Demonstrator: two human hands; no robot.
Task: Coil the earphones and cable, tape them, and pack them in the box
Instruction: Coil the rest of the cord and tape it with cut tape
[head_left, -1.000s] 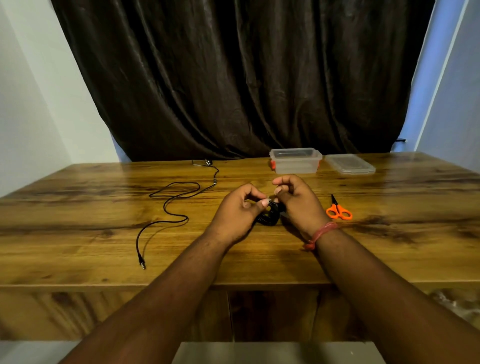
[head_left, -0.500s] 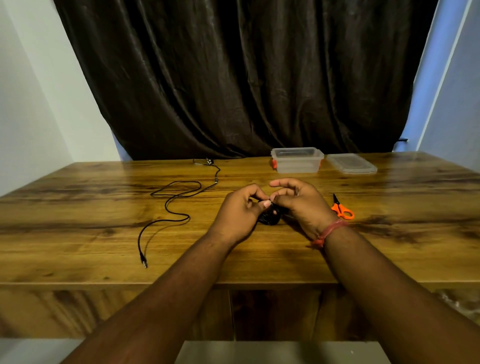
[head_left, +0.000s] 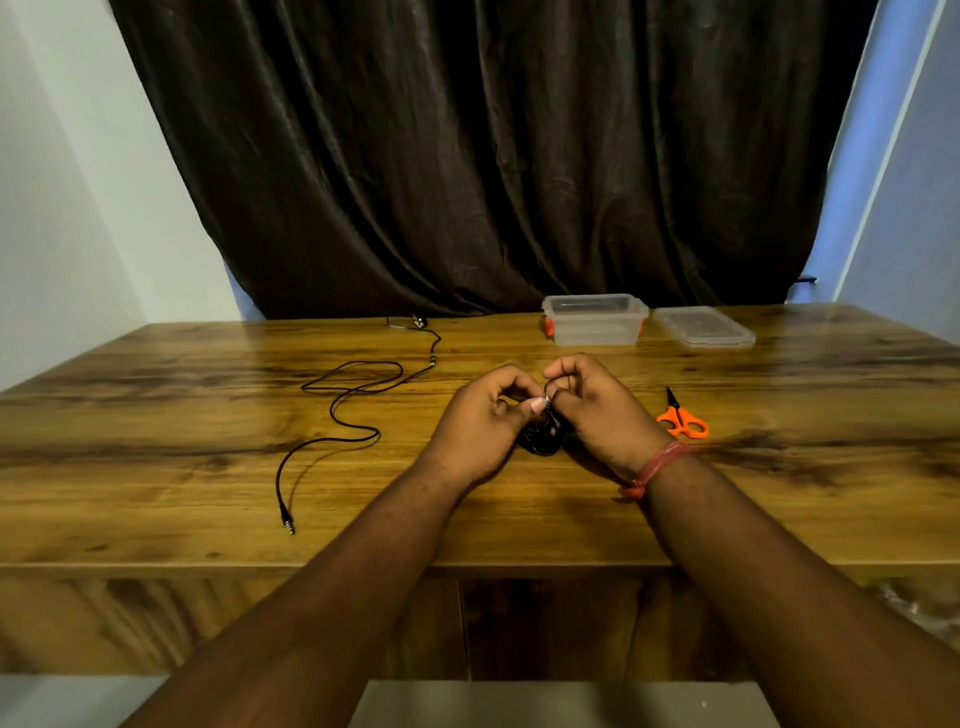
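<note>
Near the middle of the frame, both hands meet over a small black coil that sits on the wooden table. Left hand and right hand both have curled fingers pinching at something tiny between them, right above the coil; whether that is tape or cable end cannot be told. Left of the hands a loose black cable snakes across the tabletop, its plug pointing toward the near edge, lower left, and its far end reaching the back edge by the dark curtain. At the back edge, right of centre, stands the clear box, with its lid flat just beside it. Orange scissors lie just right of the right hand. Bare wood stretches between hands and box.
</note>
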